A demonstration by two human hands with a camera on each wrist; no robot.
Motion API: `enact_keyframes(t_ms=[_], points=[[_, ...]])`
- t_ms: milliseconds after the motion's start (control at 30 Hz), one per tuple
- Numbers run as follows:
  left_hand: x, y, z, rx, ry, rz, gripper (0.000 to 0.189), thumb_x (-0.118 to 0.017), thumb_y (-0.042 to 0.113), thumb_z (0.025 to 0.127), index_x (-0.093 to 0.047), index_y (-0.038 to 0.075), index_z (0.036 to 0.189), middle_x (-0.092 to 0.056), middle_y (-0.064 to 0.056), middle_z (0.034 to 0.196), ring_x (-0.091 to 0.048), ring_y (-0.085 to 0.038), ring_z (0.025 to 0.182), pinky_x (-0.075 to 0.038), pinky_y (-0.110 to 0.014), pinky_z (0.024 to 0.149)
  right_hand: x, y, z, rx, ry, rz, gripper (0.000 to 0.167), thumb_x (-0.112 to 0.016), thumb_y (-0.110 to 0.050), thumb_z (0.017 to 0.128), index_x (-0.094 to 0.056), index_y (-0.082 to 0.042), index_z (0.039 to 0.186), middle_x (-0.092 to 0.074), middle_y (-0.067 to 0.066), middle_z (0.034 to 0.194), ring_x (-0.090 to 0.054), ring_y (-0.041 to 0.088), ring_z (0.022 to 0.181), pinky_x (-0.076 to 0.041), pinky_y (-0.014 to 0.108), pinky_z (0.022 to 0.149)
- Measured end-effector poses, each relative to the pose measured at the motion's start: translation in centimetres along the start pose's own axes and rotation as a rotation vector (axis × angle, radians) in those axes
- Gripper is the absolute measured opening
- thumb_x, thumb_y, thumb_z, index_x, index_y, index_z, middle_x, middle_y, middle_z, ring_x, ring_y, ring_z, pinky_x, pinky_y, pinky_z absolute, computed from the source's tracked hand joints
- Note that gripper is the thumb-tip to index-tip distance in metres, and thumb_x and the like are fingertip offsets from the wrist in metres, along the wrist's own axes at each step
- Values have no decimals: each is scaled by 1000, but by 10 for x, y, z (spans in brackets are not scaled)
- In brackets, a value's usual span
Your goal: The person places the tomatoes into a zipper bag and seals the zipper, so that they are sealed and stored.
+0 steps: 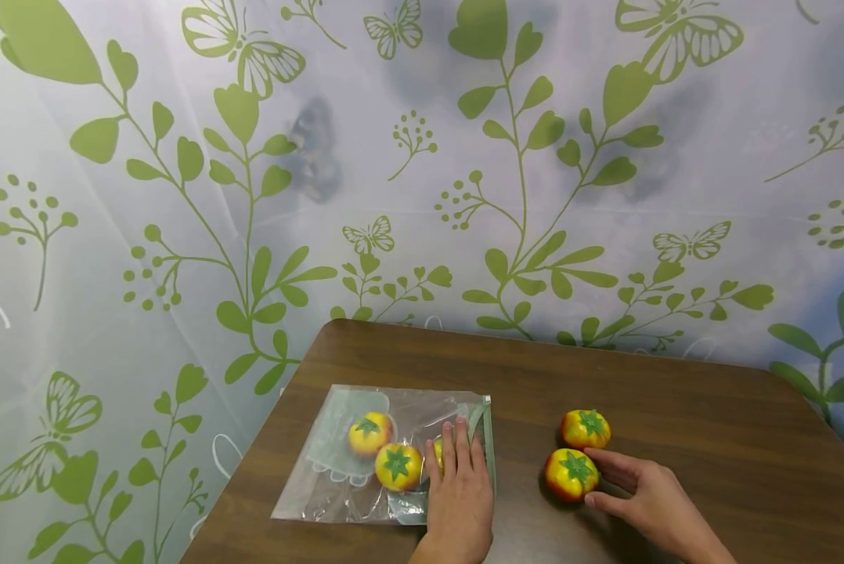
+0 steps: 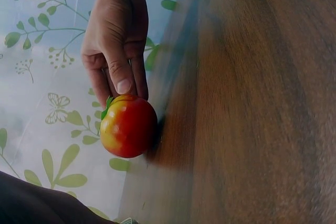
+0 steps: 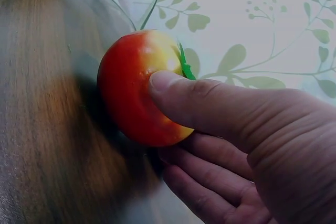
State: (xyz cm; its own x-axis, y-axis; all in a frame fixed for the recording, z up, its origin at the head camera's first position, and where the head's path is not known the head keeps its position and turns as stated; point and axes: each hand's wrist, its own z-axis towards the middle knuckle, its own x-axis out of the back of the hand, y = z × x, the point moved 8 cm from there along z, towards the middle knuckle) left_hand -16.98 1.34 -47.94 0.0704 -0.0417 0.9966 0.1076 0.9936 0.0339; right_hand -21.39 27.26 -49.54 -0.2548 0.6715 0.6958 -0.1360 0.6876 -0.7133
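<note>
My left hand point(image 1: 460, 493) lies with straight fingers across the right side of a clear zip bag point(image 1: 302, 497), over a toy tomato point(image 1: 438, 453) that it partly covers. Two more yellow-and-red toy tomatoes with green star tops, one farther back point(image 1: 369, 434) and one nearer point(image 1: 398, 468), show in the bag area. At the right, my right hand point(image 1: 651, 497) pinches the nearer of two toy tomatoes point(image 1: 570, 475) on the table. In the right wrist view, the thumb presses this tomato's point(image 3: 131, 87) side, and the other fingers are partly hidden behind it. The left wrist view shows this grip too.
The second loose toy tomato point(image 1: 586, 429) sits just behind the gripped one. A brown wooden table point(image 1: 521, 356) carries everything. Beyond its back edge hangs a pale curtain point(image 1: 408, 188) printed with green leaves and butterflies. The bag's green zip edge point(image 1: 488, 446) faces right.
</note>
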Motion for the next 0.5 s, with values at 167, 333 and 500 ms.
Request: enact_keyframes(t_ms=[167, 333, 500], points=[[2, -2, -2, -8, 20, 13, 92, -98, 23, 78, -54, 7, 158, -34, -19, 177, -34, -42, 164, -35, -64, 127, -2, -3, -3, 0, 27, -15, 70, -94, -32, 87, -69, -3, 145, -71, 28, 142, -78, 35, 118, -65, 40, 91], [2, -4, -4, -9, 20, -7, 90, -97, 19, 78, -55, 7, 157, -35, -19, 177, -34, -42, 164, -34, -64, 127, -5, -5, -5, -13, 45, -28, 69, -95, -32, 86, -70, -6, 144, -72, 26, 141, -79, 33, 117, -65, 40, 91], [3, -5, -7, -16, 26, -13, 90, -97, 19, 78, -55, 7, 157, -35, -19, 177, -34, -42, 164, -34, -64, 127, -8, -9, -7, -17, 44, -17, 69, -95, -31, 85, -70, -6, 145, -71, 27, 142, -78, 34, 118, -65, 40, 91]])
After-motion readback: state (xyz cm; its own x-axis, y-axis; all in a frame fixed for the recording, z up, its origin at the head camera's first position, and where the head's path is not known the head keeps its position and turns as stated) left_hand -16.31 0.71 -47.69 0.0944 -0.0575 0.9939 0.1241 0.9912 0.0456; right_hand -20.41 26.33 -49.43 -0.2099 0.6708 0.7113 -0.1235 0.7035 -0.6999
